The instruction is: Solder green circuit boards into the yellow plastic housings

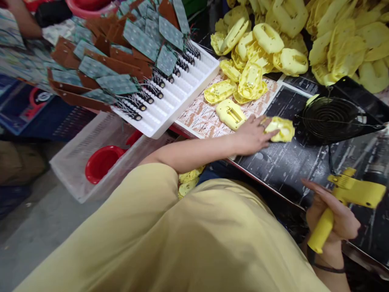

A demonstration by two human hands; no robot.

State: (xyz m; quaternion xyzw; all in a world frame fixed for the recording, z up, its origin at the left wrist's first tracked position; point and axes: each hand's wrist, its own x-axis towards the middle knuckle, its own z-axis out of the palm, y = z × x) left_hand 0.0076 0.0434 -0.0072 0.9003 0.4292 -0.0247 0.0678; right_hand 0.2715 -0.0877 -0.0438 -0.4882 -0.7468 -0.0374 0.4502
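Step in hand, as we judged it: fetching one part to the work spot, tool at the ready. Our left hand (253,134) lay stretched out, fingers open and flat on a yellow shell (282,129). It was touching the shell, not gripping it. The shell sat on the black mat (285,166), just beside the fan (334,117). Our right hand (336,223) was closed round the grip of the yellow tool (349,198), with its nose pointing right, well apart from the shell.

A next move would call for a proper hold on the shell, and for tool and shell to be brought together over bare mat.

Bench: a pile of shells (304,36) at the back and a patterned sheet (199,117) with a few loose ones on it. Left of that, a white tray (182,95) carried circuit boards (136,52). Below the bench edge a clear crate (73,162) held a red bowl (101,162) on a grey floor (36,235). Another person's arm (21,20) showed top left.
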